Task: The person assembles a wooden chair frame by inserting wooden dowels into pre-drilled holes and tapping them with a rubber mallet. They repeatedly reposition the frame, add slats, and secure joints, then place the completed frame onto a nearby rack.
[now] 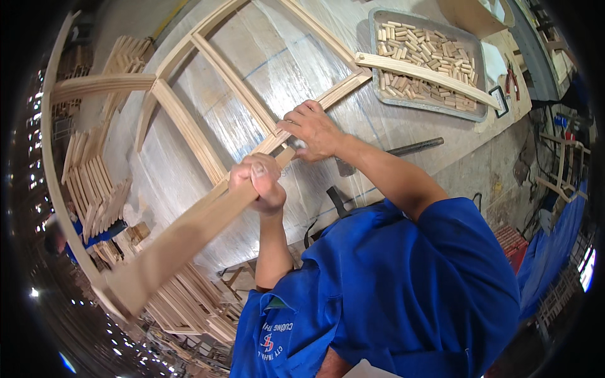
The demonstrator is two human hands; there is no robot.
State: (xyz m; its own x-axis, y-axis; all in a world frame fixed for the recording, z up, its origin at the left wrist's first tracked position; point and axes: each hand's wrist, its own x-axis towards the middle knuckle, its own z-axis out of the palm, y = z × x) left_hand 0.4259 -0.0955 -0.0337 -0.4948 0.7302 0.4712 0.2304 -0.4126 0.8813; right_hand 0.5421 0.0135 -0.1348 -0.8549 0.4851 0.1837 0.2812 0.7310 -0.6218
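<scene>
A pale wooden frame with several slats lies on a plastic-covered work table. My left hand is closed round a broad wooden bar, which rises toward me and blurs at its near end. This bar appears to meet a long curved rail at the lower left. My right hand rests with bent fingers over the frame's near rail, gripping it close to a slat joint. Something small and white shows by its thumb; I cannot make out what it is.
A grey tray of short wooden dowels stands at the far right, a curved slat lying across its near side. Close to my right forearm lies a dark-handled tool. Red-handled pliers sit beyond the tray. Stacked wooden parts stand at left.
</scene>
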